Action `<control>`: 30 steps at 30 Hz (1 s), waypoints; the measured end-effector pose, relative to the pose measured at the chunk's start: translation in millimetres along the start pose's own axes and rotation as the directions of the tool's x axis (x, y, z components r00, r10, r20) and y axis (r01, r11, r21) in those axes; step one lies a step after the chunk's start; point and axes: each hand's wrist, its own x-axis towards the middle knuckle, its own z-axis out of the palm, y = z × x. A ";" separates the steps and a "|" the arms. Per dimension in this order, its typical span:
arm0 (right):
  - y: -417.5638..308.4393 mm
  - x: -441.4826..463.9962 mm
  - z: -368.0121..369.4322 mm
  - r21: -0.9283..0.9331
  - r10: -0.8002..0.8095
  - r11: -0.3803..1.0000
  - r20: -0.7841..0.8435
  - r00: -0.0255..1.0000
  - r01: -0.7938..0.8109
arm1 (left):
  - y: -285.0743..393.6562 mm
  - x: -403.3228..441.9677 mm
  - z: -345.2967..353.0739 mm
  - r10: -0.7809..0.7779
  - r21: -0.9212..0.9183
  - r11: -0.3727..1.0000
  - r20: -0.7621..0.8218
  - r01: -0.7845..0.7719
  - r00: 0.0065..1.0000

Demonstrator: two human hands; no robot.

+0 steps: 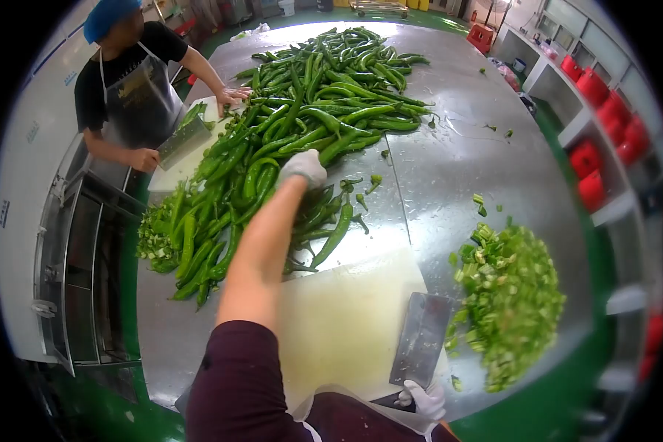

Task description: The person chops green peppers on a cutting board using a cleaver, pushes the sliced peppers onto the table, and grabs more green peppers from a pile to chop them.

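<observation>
My left hand (306, 168), in a white glove, reaches forward into a large pile of long green chili peppers (346, 96). Its fingers are curled on a pepper at the pile's near right side, partly hidden. My right hand (425, 401), also gloved, grips the dark handle of a cleaver (421, 335) close to my body. The wide blade lies over the right edge of a white cutting board (339, 324), whose surface bears wet, greenish marks. To the right of the blade is a heap of chopped green peppers (512, 302).
Across the steel table (479, 162), at the left, a co-worker (136, 81) in a blue cap holds another cleaver (184, 144) over a second board (173, 175). Chopped pieces (158, 236) lie beside it. Red containers (593, 88) line shelves on the right.
</observation>
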 end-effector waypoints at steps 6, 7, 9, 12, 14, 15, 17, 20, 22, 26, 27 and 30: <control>-8.8 -5.0 11.0 0.021 -0.022 1.000 -0.021 1.000 0.023 | -67.7 -44.3 -60.2 0.095 -0.983 0.149 -0.093 -0.106 0.991; -9.7 -5.7 12.1 0.027 -0.041 0.999 -0.027 0.999 0.042 | -72.0 -58.7 -66.5 0.036 -0.988 -0.030 -0.154 -0.153 0.987; -6.9 -3.9 9.8 0.025 -0.062 0.998 -0.002 0.998 0.062 | -83.8 -81.0 -65.2 -0.059 -0.944 -0.222 -0.238 -0.245 0.970; 10.4 7.3 0.3 0.025 -0.091 0.996 0.032 0.995 0.091 | -93.5 -131.8 -43.1 -0.214 -0.816 -0.505 -0.198 -0.282 0.956; 16.8 15.5 -2.7 0.096 -0.152 0.985 0.081 0.985 0.144 | -86.5 -181.7 -18.0 -0.318 -0.784 -0.554 -0.113 -0.281 0.941; 10.9 14.5 0.9 0.093 -0.181 0.980 0.085 0.980 0.173 | -73.9 -215.2 0.2 -0.388 -0.765 -0.584 -0.032 -0.273 0.921; -0.7 0.6 9.7 0.085 -0.208 0.976 0.069 0.976 0.202 | -93.4 -249.0 72.1 -0.349 -0.658 -0.718 0.058 -0.227 0.935; 4.8 6.7 1.1 0.073 -0.206 0.978 0.157 0.966 0.197 | -76.3 -295.1 142.1 -0.506 -0.707 -0.680 0.260 -0.195 0.823; -2.0 2.5 2.8 0.028 -0.251 0.968 0.166 0.954 0.250 | -91.2 -307.2 189.6 -0.504 -0.925 -0.360 0.081 -0.124 0.860; -0.1 4.4 -1.5 -0.015 -0.116 0.993 0.106 0.988 0.118 | -37.9 -398.0 141.1 -0.370 -0.901 -0.409 0.311 0.147 0.875; -4.6 -1.4 2.2 0.026 -0.134 0.991 0.111 0.985 0.132 | -35.0 -415.0 135.1 -0.460 -0.890 -0.359 0.431 0.282 0.776; -8.7 -4.0 2.2 0.062 -0.166 0.986 0.173 0.971 0.158 | -19.9 -458.7 110.7 -0.218 -0.844 0.221 0.447 0.489 0.868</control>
